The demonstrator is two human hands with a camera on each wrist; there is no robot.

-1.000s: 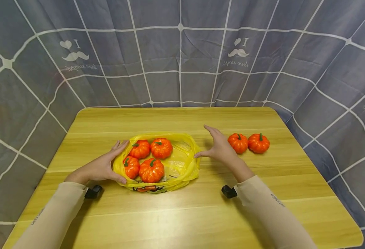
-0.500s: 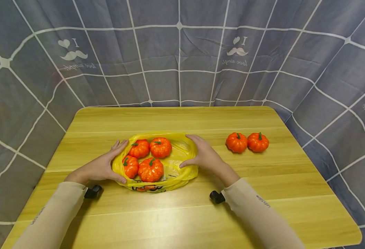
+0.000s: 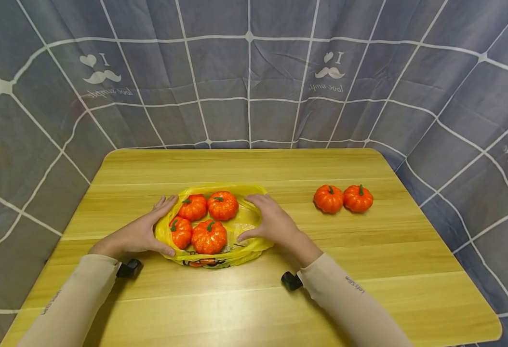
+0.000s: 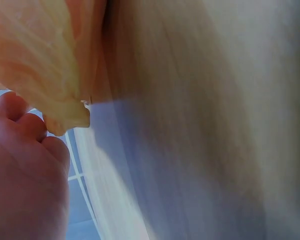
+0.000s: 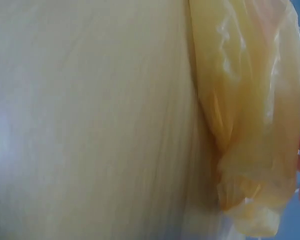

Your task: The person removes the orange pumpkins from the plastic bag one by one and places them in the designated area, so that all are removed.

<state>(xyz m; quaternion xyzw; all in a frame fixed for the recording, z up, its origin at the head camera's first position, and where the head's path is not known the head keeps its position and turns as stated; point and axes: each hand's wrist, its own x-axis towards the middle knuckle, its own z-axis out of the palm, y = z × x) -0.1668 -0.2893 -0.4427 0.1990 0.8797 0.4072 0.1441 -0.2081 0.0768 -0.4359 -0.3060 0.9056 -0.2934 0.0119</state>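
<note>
A yellow plastic bag [image 3: 254, 248] lies on the table with its mouth spread wide, several small orange pumpkins [image 3: 209, 236] with green stems inside it. My left hand [image 3: 143, 232] grips the bag's left side, thumb at the front rim and fingers at the back. In the left wrist view, the fingers [image 4: 32, 125] bend against the bag's thin film [image 4: 35, 55]. Over the bag's right end, my right hand [image 3: 275, 224] has thumb and fingers spread apart, with no pumpkin between them. The right wrist view shows the bag's crumpled side [image 5: 250, 110] beside that hand's fingertips.
Two more orange pumpkins, a left one [image 3: 328, 199] and a right one [image 3: 358, 198], sit side by side on the wooden table [image 3: 236, 308] to the right of the bag. A grey checked curtain [image 3: 275, 120] hangs around the table's back and sides.
My right hand has moved left from near the two loose pumpkins to over the bag's right end. My left hand has stayed on the bag's left side.
</note>
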